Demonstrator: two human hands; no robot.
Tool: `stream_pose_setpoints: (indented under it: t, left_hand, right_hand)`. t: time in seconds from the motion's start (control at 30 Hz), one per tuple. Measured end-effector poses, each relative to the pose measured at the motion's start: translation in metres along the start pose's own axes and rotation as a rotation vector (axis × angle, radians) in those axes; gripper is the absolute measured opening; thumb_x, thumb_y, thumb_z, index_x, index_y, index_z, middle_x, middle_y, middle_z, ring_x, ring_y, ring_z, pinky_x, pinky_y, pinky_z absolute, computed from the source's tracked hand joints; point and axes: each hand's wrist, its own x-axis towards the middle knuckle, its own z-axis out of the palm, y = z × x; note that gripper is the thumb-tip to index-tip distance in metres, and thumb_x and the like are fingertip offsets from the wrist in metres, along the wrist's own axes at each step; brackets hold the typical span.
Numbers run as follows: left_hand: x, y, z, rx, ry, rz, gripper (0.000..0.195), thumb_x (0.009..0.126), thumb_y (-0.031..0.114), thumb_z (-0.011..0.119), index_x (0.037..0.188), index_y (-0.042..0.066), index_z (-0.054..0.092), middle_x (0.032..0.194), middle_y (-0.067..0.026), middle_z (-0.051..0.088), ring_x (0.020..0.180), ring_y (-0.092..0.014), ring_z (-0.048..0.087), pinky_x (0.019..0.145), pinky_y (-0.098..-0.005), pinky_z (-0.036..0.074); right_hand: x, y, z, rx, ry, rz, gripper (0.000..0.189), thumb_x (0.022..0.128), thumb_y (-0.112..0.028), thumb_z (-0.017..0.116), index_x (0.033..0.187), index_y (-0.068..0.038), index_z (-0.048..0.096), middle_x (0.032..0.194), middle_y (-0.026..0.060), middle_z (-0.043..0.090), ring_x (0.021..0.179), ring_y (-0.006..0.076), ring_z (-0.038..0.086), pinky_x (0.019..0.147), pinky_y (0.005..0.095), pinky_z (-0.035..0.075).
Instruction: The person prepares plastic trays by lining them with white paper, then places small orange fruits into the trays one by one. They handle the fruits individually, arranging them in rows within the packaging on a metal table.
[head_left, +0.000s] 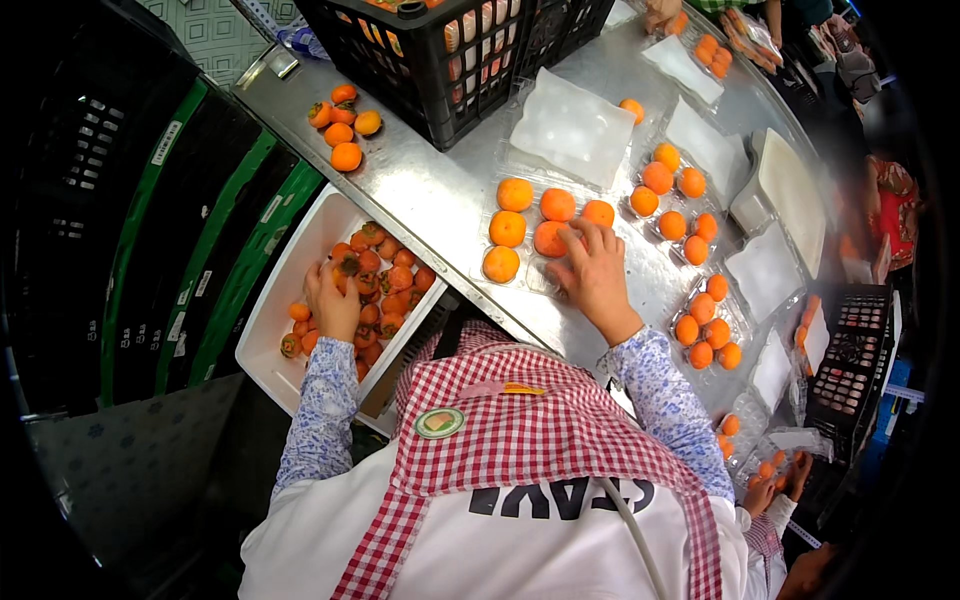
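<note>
My left hand (334, 304) reaches into a white plastic bin (262, 322) of loose persimmons (397, 279), many with green calyxes. Its fingers are curled around one persimmon (340, 280), partly covered by the hand. On the metal table, my right hand (595, 270) is over a clear plastic tray (480, 262). Its fingers are spread, and a fingertip touches the right side of a persimmon (550, 238) in the middle row. The thumb is blurred over a bare cell (541, 276) of the tray. Persimmons (507, 229) fill the left column; others sit along the top.
A black crate (442, 97) of packed goods stands on the metal table (420, 195), beside loose persimmons (346, 156). White foam-like sheets (570, 127) and filled trays (705, 322) lie rightward. Stacked black-and-green crates (142, 225) rise at left. A co-worker's hands (780, 484) handle a tray.
</note>
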Motion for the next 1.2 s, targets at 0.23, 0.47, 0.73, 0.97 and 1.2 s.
stream_pose_setpoints:
  t: [0.23,0.47,0.73,0.97,1.2]
  left_hand:
    - [0.020,0.094,-0.004,-0.432,-0.065,0.239,0.021,0.086,0.006,0.058,0.106,0.003,0.060,0.123,-0.0181,0.048,0.111,-0.034,0.050,0.092,-0.0385,0.043]
    - [0.015,0.133,-0.008,-0.568,-0.245,0.282,0.017,0.087,0.003,0.055,0.103,0.002,0.061,0.120,-0.0142,0.050,0.101,-0.025,0.055,0.075,-0.0303,0.050]
    - [0.016,0.162,-0.020,-0.712,-0.286,0.313,0.013,0.088,0.000,0.055,0.098,0.001,0.063,0.112,-0.0114,0.056,0.086,-0.020,0.061,0.073,-0.0292,0.051]
    - [0.007,0.192,-0.009,-1.160,-0.726,0.034,0.018,0.094,0.004,0.052,0.110,-0.002,0.058,0.108,-0.0112,0.060,0.094,-0.016,0.060,0.083,-0.0287,0.049]
    - [-0.007,0.237,-0.019,-1.490,-1.490,-0.144,0.047,0.102,0.036,0.038,0.134,0.003,0.036,0.113,-0.0140,0.057,0.102,-0.022,0.061,0.086,-0.0338,0.050]
  right_hand:
    - [0.015,0.018,0.008,-0.131,-0.165,-0.049,0.076,0.067,-0.033,0.077,0.134,-0.014,0.047,0.141,0.0136,0.039,0.128,0.0342,0.037,0.104,0.0536,0.026]
    - [0.020,0.014,0.018,-0.244,-0.163,-0.086,0.071,0.072,-0.032,0.074,0.134,-0.012,0.047,0.145,0.0124,0.035,0.135,0.0321,0.030,0.108,0.0581,0.020]
    - [0.019,0.019,0.012,-0.111,-0.071,-0.105,0.063,0.070,-0.026,0.075,0.126,-0.009,0.054,0.132,0.0109,0.047,0.128,0.0311,0.038,0.109,0.0543,0.021]
    - [-0.001,-0.007,-0.023,1.037,0.062,0.468,0.062,0.076,-0.013,0.075,0.131,-0.007,0.048,0.131,0.0114,0.049,0.121,0.0249,0.048,0.104,0.0380,0.037]
    - [-0.033,-0.032,-0.052,1.681,0.159,0.438,0.074,0.077,-0.010,0.076,0.140,-0.006,0.036,0.143,0.0154,0.040,0.130,0.0238,0.041,0.108,0.0382,0.035]
